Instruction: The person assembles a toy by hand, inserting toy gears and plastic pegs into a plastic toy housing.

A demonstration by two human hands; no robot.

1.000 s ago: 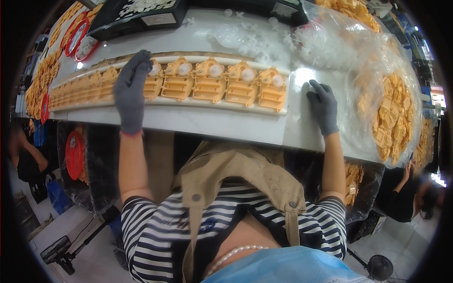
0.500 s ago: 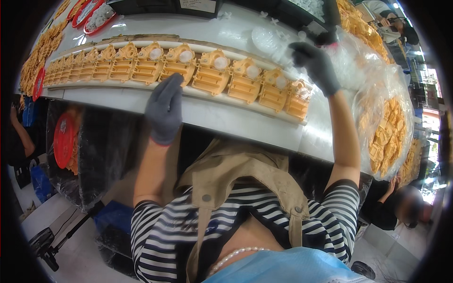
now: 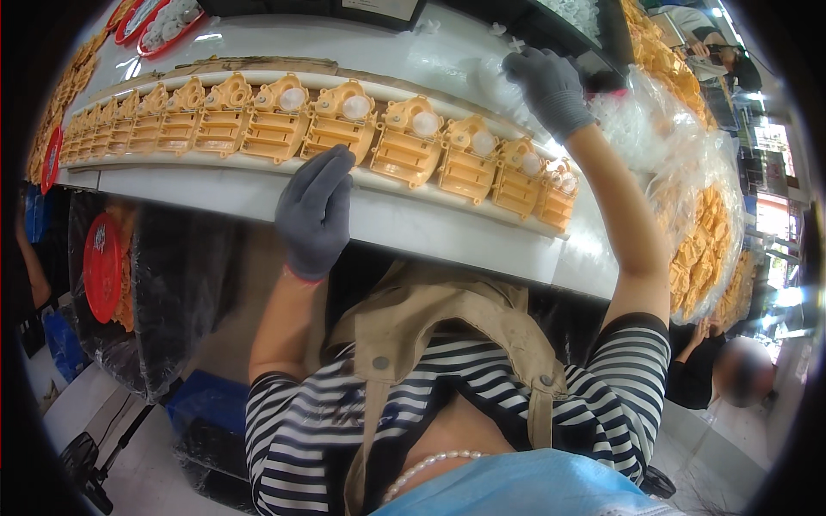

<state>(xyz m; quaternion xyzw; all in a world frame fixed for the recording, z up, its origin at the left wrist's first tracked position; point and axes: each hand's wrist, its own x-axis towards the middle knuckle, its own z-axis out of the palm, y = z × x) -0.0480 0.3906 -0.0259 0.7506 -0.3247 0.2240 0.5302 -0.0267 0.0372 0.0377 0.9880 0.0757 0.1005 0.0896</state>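
Observation:
A long row of yellow-orange plastic housings [image 3: 404,155] lies on a pale rail [image 3: 379,182] across the table. Several housings toward the right carry a round translucent disc [image 3: 425,125]. At the row's near edge, my left hand [image 3: 315,211], in a grey glove, has its fingers pressed together, tips close to one housing; anything between them is hidden. My right hand [image 3: 548,93], also grey-gloved, reaches beyond the row with bent fingers. Its fingertips are beside small white cross-shaped pieces [image 3: 516,43]; I cannot make out what they grip.
Black bins [image 3: 575,43] stand at the far side, one with white pieces. A clear plastic bag [image 3: 701,249] of yellow parts bulges at the right. Red trays [image 3: 176,26] sit far left. Another red tray [image 3: 103,267] is below the table's edge. Other people are at both sides.
My right hand has moved left and farther away, toward the small white pieces. The row and my left hand appear slightly farther right and lower in the picture.

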